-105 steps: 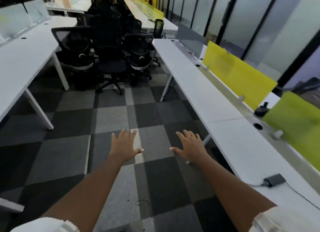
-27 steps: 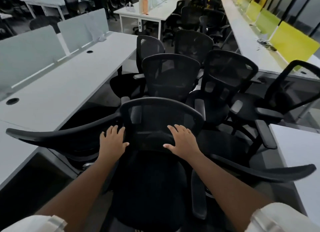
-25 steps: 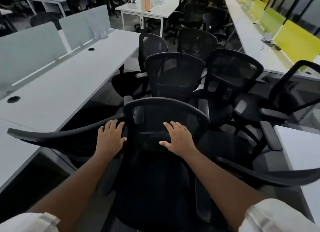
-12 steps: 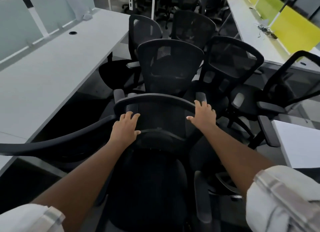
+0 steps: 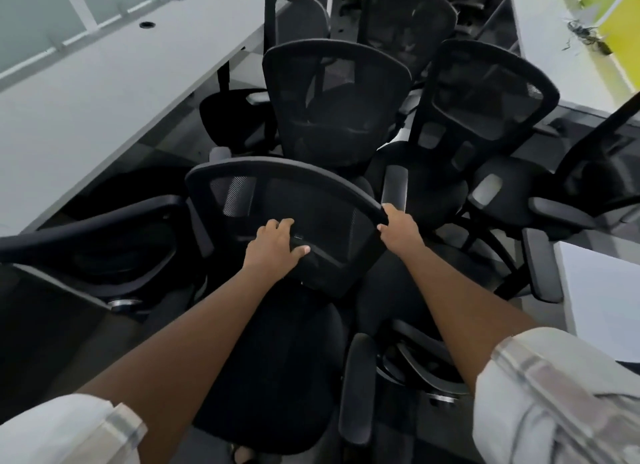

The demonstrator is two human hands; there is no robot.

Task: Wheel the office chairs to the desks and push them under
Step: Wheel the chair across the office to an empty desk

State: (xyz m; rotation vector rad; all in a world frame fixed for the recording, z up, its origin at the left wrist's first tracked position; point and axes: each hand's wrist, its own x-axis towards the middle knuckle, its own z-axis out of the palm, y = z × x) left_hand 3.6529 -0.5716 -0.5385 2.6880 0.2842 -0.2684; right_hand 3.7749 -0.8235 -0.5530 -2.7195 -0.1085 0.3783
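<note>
- The nearest chair (image 5: 277,221) stands at the front of a tight cluster of black mesh chairs in the aisle, its back facing the person and its seat (image 5: 273,359) directly below the camera.
- The left hand (image 5: 273,248) lies on the mesh of the backrest, fingers (image 5: 284,226) curled over the cross bar at the lumbar support and thumb spread along it; it looks like a hold, though a loose one.
- The right hand (image 5: 398,228) grips the right end of the backrest's top frame, fingers wrapped round the rim and out of sight behind it.
- The chair is still in the pack: the next chair (image 5: 332,99) sits just beyond its backrest, and another chair (image 5: 481,103) stands close on the right with its armrest (image 5: 394,186) near the right hand.
- The left worktop (image 5: 104,82) runs along one side, the right worktop (image 5: 602,283) is near the other; either could take the chair.
- To do this step well, I would move the left hand up to the top rim so both hands pull evenly.
- Draw the chair straight back, clear of the neighbouring armrests, before turning it.
- Snagged armrests or tangled wheel bases, hidden below, seem the likeliest trouble, so pull slowly and feel for resistance.
- Once it is free, swing the seat toward the chosen worktop and push from the backrest.
</note>
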